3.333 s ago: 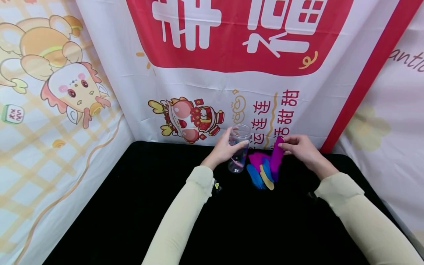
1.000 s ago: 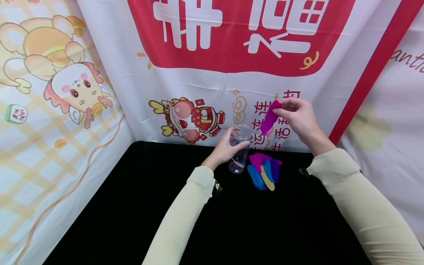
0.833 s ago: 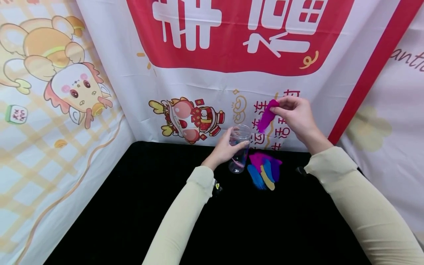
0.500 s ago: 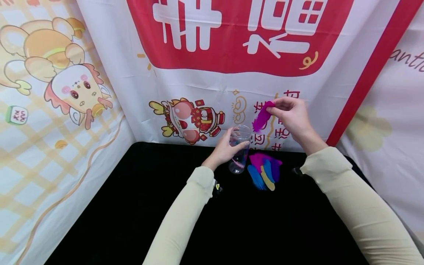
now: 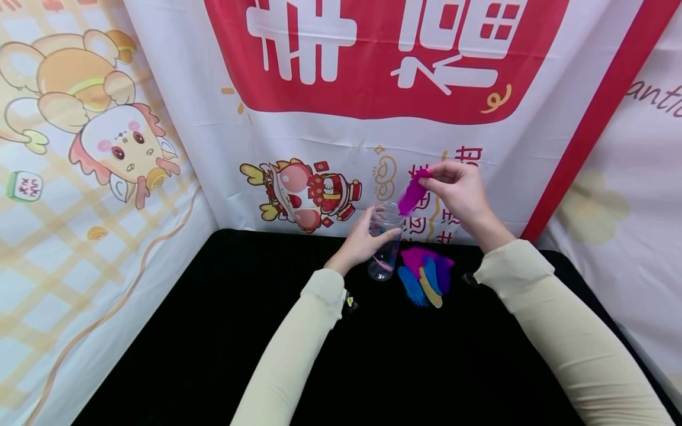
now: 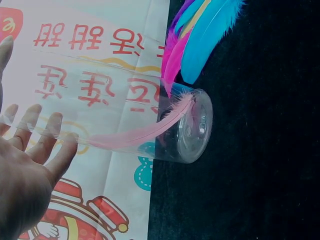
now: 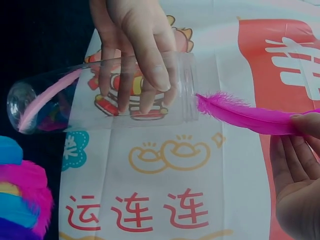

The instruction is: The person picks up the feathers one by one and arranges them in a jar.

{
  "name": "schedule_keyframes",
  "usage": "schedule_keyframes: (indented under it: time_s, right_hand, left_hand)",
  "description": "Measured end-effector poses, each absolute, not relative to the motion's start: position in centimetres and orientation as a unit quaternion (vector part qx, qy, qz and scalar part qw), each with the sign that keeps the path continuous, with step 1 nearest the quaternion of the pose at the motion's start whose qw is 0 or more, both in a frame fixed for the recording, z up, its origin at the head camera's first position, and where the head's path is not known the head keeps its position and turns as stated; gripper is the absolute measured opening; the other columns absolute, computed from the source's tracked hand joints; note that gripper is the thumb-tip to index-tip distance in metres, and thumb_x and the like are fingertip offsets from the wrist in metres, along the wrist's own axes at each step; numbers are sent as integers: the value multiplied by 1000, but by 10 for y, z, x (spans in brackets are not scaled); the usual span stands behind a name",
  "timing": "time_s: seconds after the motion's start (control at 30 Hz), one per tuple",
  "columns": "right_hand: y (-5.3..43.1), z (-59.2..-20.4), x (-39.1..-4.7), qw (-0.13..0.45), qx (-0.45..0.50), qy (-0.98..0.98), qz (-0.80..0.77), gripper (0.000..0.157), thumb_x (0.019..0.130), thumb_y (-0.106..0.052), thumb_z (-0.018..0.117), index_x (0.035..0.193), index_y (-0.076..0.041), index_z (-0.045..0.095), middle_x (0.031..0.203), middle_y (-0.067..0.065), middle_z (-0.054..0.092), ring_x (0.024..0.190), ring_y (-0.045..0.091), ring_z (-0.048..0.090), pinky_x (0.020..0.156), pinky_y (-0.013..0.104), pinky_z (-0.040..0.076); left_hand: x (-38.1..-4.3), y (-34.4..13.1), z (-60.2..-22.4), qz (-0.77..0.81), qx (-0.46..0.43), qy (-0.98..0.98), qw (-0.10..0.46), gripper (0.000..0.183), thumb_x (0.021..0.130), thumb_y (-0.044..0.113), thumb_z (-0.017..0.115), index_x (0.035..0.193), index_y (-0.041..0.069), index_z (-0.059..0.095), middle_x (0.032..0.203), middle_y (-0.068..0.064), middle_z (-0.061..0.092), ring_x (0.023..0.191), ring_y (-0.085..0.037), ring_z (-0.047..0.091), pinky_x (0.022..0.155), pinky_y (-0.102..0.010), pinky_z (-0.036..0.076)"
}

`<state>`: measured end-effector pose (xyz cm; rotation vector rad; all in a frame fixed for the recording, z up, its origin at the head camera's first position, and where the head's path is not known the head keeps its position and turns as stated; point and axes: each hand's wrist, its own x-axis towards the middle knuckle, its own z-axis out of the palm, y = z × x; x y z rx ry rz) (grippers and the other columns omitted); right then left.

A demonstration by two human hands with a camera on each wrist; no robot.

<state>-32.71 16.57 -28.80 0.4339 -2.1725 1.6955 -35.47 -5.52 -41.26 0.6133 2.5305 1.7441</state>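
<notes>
My left hand (image 5: 359, 244) grips a clear plastic jar (image 5: 381, 271) around its upper part, holding it upright on the black table. Inside it leans a pale pink feather (image 6: 145, 134), fluffy end near the bottom. Between thumb and fingers, my right hand (image 5: 462, 194) pinches a magenta feather (image 5: 412, 195). That feather slants down to the left, its fluffy tip (image 7: 210, 102) right at the jar's open mouth. Beside the jar lies a small pile of feathers: blue (image 5: 411, 285), yellow (image 5: 430, 287), purple (image 5: 443, 273) and magenta (image 5: 412, 255).
The black tabletop (image 5: 256, 331) spreads in front of both arms. Directly behind its far edge hangs a white and red printed cloth (image 5: 373, 106), and another printed cloth (image 5: 96, 236) hangs on the left.
My right hand has lifted a magenta feather off the pile's right side, then carried it left and slightly down to the jar's mouth. The left hand and jar have stayed in place.
</notes>
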Motion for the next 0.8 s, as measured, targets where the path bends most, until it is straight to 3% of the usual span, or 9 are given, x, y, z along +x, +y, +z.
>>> schedule_keyframes:
  time_s: [0.4,0.8]
  right_hand:
    - [164,-301,-324,135,145,-804,560,20,92,-12,78,105,3,75,95,2,77,87,10,71,79,21,55]
    - [150,-311,-329,127,167,-802,559,18,91,-5,78,105,5,74,97,12,77,82,7,70,74,19,56]
  left_hand:
    - [-356,-54,-415,557,198,807,1,77,92,50,74,154,21,38,138,-6,52,128,-28,58,106,-43,48]
    - [-355,-54,-415,552,198,810,0,73,94,48,73,153,20,39,132,-4,54,124,-24,59,104,-43,49]
